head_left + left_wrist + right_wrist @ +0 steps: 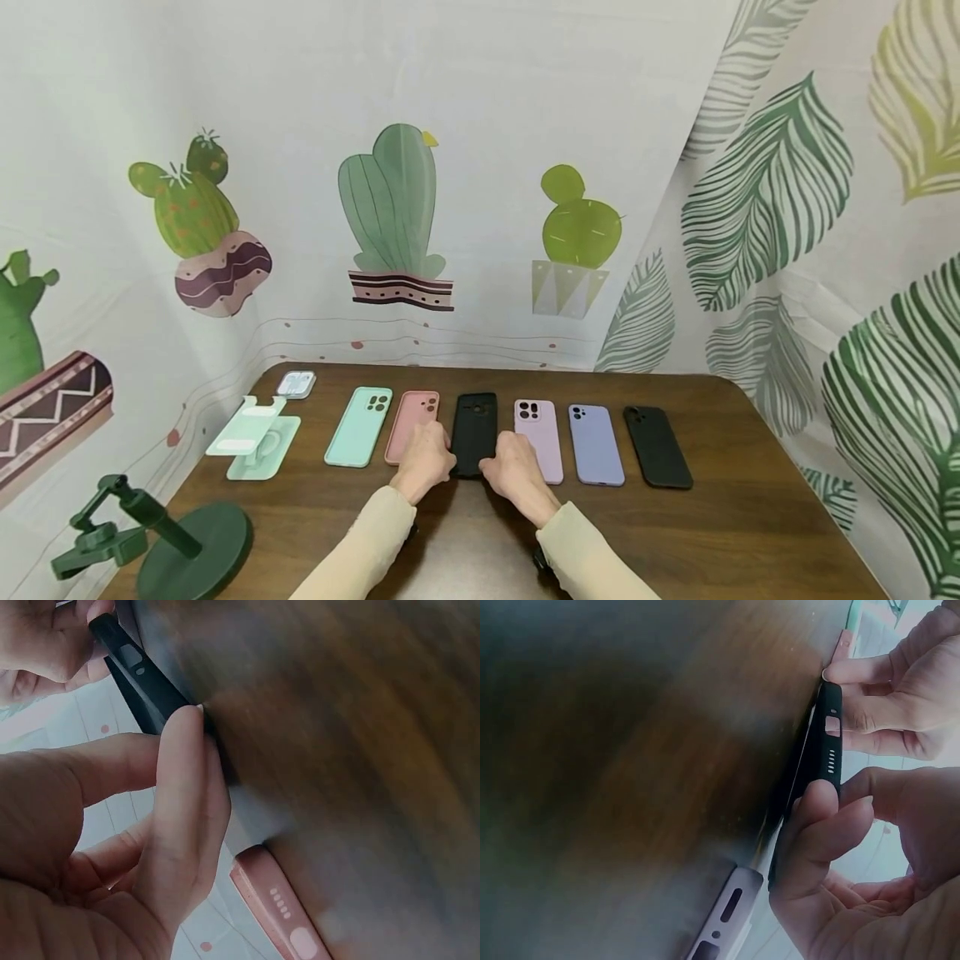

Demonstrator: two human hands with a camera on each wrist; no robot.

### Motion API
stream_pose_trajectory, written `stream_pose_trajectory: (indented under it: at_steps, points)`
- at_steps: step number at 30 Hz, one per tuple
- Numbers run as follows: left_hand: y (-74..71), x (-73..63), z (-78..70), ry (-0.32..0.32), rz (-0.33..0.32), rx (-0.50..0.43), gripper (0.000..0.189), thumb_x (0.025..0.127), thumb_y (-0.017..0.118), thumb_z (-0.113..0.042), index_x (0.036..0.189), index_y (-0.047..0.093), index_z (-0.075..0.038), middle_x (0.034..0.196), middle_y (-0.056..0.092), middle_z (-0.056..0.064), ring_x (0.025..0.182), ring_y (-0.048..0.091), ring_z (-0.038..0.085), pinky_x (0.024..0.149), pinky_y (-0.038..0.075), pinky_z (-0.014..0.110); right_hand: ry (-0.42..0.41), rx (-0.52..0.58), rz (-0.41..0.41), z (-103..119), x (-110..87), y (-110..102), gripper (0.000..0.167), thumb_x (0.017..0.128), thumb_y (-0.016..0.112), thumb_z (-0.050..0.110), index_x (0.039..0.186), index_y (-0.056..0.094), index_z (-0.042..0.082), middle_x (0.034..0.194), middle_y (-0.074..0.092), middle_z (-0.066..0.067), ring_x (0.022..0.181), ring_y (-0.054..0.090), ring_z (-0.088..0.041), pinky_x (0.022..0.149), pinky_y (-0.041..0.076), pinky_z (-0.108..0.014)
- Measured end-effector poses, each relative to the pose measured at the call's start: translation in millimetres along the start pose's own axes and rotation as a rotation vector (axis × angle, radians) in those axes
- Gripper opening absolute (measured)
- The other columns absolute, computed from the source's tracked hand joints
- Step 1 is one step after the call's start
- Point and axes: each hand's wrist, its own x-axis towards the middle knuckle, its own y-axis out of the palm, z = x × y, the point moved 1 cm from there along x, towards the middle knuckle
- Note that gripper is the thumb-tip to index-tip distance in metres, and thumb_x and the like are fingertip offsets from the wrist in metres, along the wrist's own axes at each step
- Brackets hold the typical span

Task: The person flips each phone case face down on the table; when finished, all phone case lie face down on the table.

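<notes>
A black phone case [474, 437] with camera cutouts lies in the middle of a row of cases on the wooden table. My left hand [425, 460] pinches its near left corner between thumb and fingers. At the near right corner, my right hand [517, 468] holds it the same way. The left wrist view shows the black case's end edge [142, 671] between both hands, with a port cutout in it. In the right wrist view the edge's small slots [830, 761] show. The left hand partly covers a pink case [408, 421]; a lilac case [543, 437] is beside the right hand.
A mint case [358, 427] is at the row's left. Further right lie a periwinkle case [596, 446] and another black case [657, 447]. On the left stand a pale green folding stand [262, 446], a dark green stand [202, 550] and a small white case [296, 384].
</notes>
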Motion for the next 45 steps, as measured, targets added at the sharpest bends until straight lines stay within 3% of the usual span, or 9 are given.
stream_pose_trajectory:
  at_steps: [2, 5, 8, 13, 22, 28, 35, 41, 45]
  points:
    - [0.4, -0.7, 0.8, -0.002, 0.01, -0.029, 0.006, 0.081, 0.076, 0.003, 0.084, 0.073, -0.001, 0.072, 0.075, 0.01, 0.038, 0.06, 0.003, 0.049, 0.055, 0.023, -0.003, 0.014, -0.03, 1.3, -3.5, -2.9, 0.023, 0.085, 0.079, 0.018, 0.069, 0.064, 0.01, 0.071, 0.064, -0.004, 0.062, 0.058, -0.019, 0.054, 0.048, -0.032]
    - [-1.4, -5.0, -3.3, 0.002, 0.018, -0.047, 0.011, 0.084, 0.079, 0.002, 0.094, 0.076, 0.002, 0.088, 0.078, 0.02, 0.041, 0.064, 0.004, 0.056, 0.061, 0.026, -0.001, 0.041, -0.066, 4.8, -9.2, -7.2, 0.026, 0.083, 0.08, 0.017, 0.065, 0.062, 0.011, 0.069, 0.063, -0.004, 0.06, 0.056, -0.019, 0.052, 0.046, -0.032]
    - [-14.1, -18.3, -19.8, 0.009, 0.02, -0.089, 0.01, 0.09, 0.082, -0.005, 0.086, 0.076, 0.001, 0.077, 0.077, 0.017, 0.042, 0.067, 0.008, 0.055, 0.061, 0.028, 0.006, 0.061, -0.085, 4.3, -11.6, -8.0, 0.029, 0.084, 0.081, 0.018, 0.066, 0.059, 0.011, 0.068, 0.062, -0.004, 0.06, 0.055, -0.019, 0.052, 0.046, -0.032]
    - [-36.4, -40.7, -50.5, -0.007, -0.013, -0.181, 0.049, 0.094, 0.084, -0.036, 0.059, 0.067, -0.007, 0.046, 0.063, 0.004, 0.04, 0.067, 0.015, 0.045, 0.05, 0.028, -0.018, 0.064, -0.142, -3.5, -8.2, -3.7, 0.034, 0.083, 0.081, 0.021, 0.059, 0.058, 0.015, 0.062, 0.059, 0.0, 0.057, 0.054, -0.016, 0.052, 0.044, -0.03]
    - [-35.4, -40.0, -60.1, -0.131, 0.023, -0.307, 0.065, 0.092, 0.077, -0.065, 0.057, 0.063, -0.012, 0.053, 0.067, 0.007, 0.045, 0.073, 0.02, 0.051, 0.062, 0.035, -0.024, 0.086, -0.241, -8.5, -9.0, -1.4, 0.02, 0.082, 0.083, 0.025, 0.089, 0.074, 0.009, 0.079, 0.073, -0.002, 0.063, 0.059, -0.011, 0.058, 0.051, -0.028]
    - [-33.3, -39.0, -62.5, -0.146, 0.067, -0.389, 0.067, 0.09, 0.078, -0.068, 0.052, 0.049, -0.021, 0.047, 0.055, -0.004, 0.051, 0.076, 0.024, 0.055, 0.065, 0.036, -0.103, 0.173, -0.286, 6.0, -22.1, -17.3, 0.019, 0.082, 0.078, 0.019, 0.09, 0.073, 0.002, 0.071, 0.072, -0.005, 0.061, 0.06, -0.017, 0.057, 0.052, -0.035]
    - [-29.9, -38.5, -66.3, -0.15, 0.127, -0.476, 0.068, 0.088, 0.078, -0.071, 0.053, 0.055, -0.018, 0.047, 0.051, -0.006, 0.052, 0.072, 0.019, 0.06, 0.067, 0.035, -0.173, 0.171, -0.36, 14.9, -29.7, -23.8, 0.018, 0.079, 0.076, 0.017, 0.089, 0.074, 0.001, 0.061, 0.064, 0.005, 0.057, 0.057, -0.012, 0.051, 0.046, -0.035]
    - [-31.3, -38.3, -66.4, -0.188, 0.205, -0.659, 0.059, 0.092, 0.081, -0.06, 0.083, 0.073, -0.002, 0.076, 0.077, 0.016, 0.06, 0.074, 0.016, 0.064, 0.069, 0.037, -0.152, 0.25, -0.32, 47.7, -55.7, -58.4, 0.012, 0.089, 0.077, 0.013, 0.091, 0.077, 0.0, 0.069, 0.072, 0.0, 0.064, 0.064, -0.012, 0.058, 0.052, -0.03]
    - [-33.3, -36.0, -62.2, -0.221, 0.237, -0.761, 0.062, 0.094, 0.081, -0.052, 0.106, 0.071, 0.008, 0.084, 0.078, 0.021, 0.06, 0.075, 0.016, 0.065, 0.069, 0.037, -0.221, 0.239, -0.324, 36.0, -51.1, -53.8, 0.015, 0.097, 0.068, 0.007, 0.088, 0.078, 0.001, 0.072, 0.073, -0.004, 0.063, 0.061, -0.011, 0.054, 0.048, -0.03]
